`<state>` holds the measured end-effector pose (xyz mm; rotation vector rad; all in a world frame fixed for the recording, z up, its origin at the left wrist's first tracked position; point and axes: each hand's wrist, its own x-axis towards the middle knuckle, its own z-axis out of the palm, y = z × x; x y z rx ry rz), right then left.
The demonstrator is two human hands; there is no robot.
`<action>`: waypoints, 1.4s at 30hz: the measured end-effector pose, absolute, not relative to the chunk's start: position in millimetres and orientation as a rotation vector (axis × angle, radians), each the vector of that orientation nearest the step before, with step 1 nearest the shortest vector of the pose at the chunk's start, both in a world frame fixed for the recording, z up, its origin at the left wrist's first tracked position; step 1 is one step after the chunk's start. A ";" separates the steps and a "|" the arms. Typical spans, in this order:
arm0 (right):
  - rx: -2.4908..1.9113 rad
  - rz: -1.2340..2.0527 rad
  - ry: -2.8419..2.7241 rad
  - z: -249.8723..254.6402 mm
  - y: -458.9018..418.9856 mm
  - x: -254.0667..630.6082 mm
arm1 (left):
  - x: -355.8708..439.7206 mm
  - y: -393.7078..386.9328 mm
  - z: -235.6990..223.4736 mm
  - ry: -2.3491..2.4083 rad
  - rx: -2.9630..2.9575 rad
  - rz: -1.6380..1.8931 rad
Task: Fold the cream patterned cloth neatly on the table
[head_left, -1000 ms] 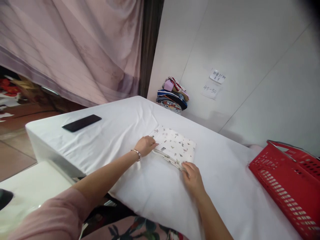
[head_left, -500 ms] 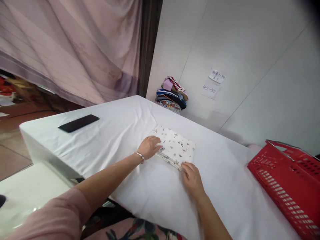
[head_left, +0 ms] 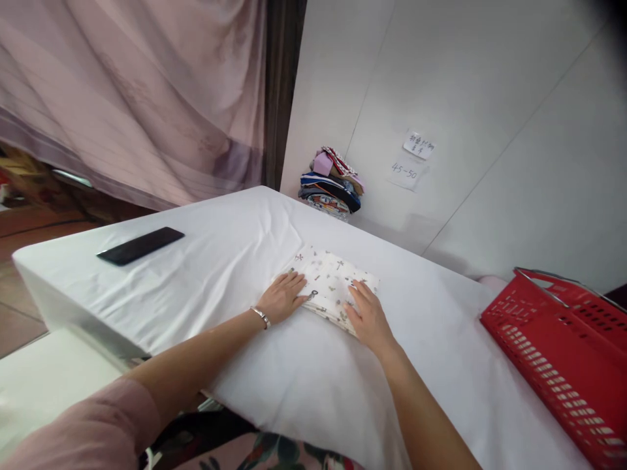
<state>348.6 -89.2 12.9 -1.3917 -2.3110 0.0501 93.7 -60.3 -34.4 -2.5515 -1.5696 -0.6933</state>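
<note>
A folded white cloth printed with small scattered motifs lies flat on the table covered in smooth white fabric, its folded layers showing along the edge nearest the person. The left hand, with a silver-coloured bracelet at its wrist, is spread palm down at the cloth's left edge, fingers extended and gripping nothing. The right hand is likewise open, its fingers spread over the right part of the cloth; how firmly either hand presses is hard to tell from this angle. Toward the table's left end lies a flat, black, rectangular slab, well apart from the cloth. Beyond the cloth, by the pale grey wall panel, sits a stack of folded multicoloured fabrics. On the right stands a red perforated plastic basket. Two handwritten white paper notes are on the wall panel, and a draped pink curtain hangs at the left.
</note>
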 end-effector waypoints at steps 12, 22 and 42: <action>-1.556 0.216 -2.579 -17.1 -102.8 325.3 | 116.6 -20.0 -7.7 -1.812 -2.545 -0.553; -1.853 0.150 -2.245 8.3 -6.1 364.1 | 111.5 -12.4 -26.6 -1.831 -2.586 -0.420; -1.973 0.296 -2.164 -30.1 5.4 376.8 | 120.8 52.3 -20.8 -1.988 -2.574 -0.305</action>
